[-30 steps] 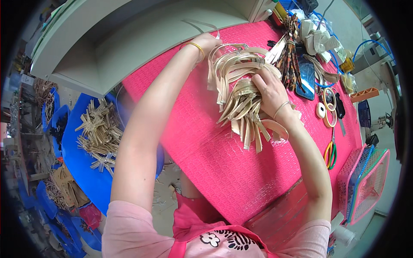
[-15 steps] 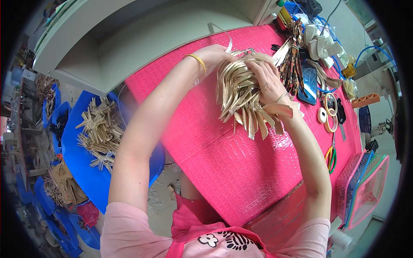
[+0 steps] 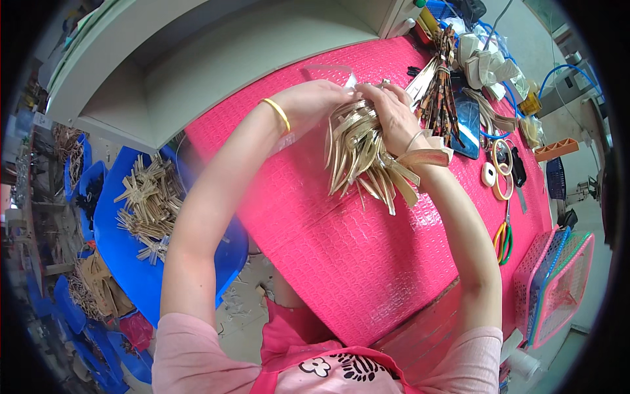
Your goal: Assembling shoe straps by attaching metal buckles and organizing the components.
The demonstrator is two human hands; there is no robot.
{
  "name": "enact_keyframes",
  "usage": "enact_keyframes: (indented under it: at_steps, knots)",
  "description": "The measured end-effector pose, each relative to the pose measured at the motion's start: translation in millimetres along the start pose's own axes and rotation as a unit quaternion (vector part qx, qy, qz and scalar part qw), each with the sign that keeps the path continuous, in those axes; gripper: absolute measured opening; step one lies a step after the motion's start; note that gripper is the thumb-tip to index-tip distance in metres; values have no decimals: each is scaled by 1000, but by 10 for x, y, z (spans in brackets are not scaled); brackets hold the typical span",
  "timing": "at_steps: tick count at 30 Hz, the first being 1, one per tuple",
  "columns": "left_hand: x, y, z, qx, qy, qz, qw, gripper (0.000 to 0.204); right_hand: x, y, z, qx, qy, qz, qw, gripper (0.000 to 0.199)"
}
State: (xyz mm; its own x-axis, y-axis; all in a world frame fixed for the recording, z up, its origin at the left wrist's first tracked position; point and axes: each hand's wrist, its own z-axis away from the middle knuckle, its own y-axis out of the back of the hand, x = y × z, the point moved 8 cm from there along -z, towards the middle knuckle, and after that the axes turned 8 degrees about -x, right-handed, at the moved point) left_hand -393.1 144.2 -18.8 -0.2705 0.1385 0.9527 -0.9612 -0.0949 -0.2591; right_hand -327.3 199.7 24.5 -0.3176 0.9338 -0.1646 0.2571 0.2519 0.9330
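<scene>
A bundle of shiny gold strips [image 3: 359,154] hangs fanned out over the pink-covered table, its loose ends toward me. My right hand [image 3: 398,121] is closed around the bundle's gathered upper end, with one wider strip end [image 3: 425,157] lying across that wrist. Beside it, my left hand [image 3: 318,104], with a yellow band at the wrist, has its fingertips pinched at the top of the bundle. A thin, pale translucent strip [image 3: 350,80] curls up from those fingertips. The two hands' fingertips nearly meet, and they partly hide the gathered end.
On the right of the table [image 3: 367,262] lie a dark patterned strip bundle [image 3: 441,95], a phone [image 3: 467,125], tape rolls [image 3: 503,157] and scissors [image 3: 504,241]. A blue tub [image 3: 111,217] of gold strip bundles stands left. Plastic baskets [image 3: 551,282] stand right, a pale shelf [image 3: 262,46] behind.
Both hands have shifted slightly toward me, and the right fingers have moved in closer to the left fingertips. The bundle has narrowed and turned a little. The translucent strip now bends over to the left.
</scene>
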Motion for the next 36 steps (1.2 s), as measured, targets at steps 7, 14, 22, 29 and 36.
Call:
enact_keyframes:
  at_steps: [7,14,22,29,36]
  knots:
    - [74,135,140,134,12,10,991,25,-94,8,-37,35,1,65,997,46]
    - [213,541,282,340,-50,-96,934,24,-97,-25,-51,17,-13,38,999,38]
    - [484,254,-1,183,-6,-554,812,24,-138,35,34,54,14,94,994,31]
    - [359,55,-93,11,28,-476,879,21,-170,53,11,52,33,80,995,22]
    - [238,-63,-10,14,119,-300,946,56,-11,-137,-67,-71,-68,49,994,60]
